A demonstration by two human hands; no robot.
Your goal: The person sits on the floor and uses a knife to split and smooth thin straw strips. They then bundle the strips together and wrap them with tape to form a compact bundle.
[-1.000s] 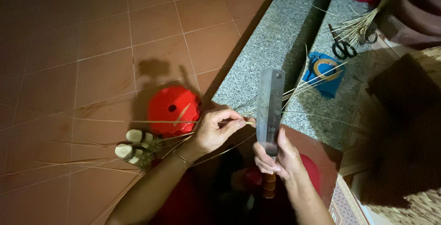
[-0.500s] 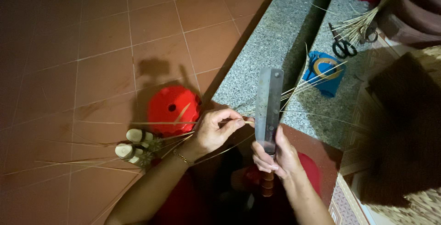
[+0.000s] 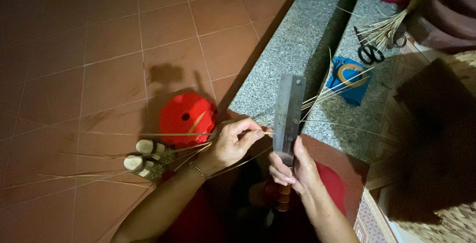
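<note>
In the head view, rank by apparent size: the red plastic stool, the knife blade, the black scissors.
1. red plastic stool
2. knife blade, though it sits nearer the camera, so the gap is unsure
3. black scissors, clearly smallest, but also farthest away

Reddish-brown floor tiles [image 3: 89, 64] fill the left half of the frame. On them, at lower centre, sits a red plastic stool [image 3: 187, 119] with a pair of pale sandals [image 3: 146, 157] just beside it at lower left, and thin straw strips [image 3: 74, 178] scattered around. A grey speckled stone ledge [image 3: 292, 49] runs from upper right toward centre, carrying black scissors [image 3: 368, 52], a blue cloth [image 3: 353, 80] and a straw bundle [image 3: 384, 30].
</note>
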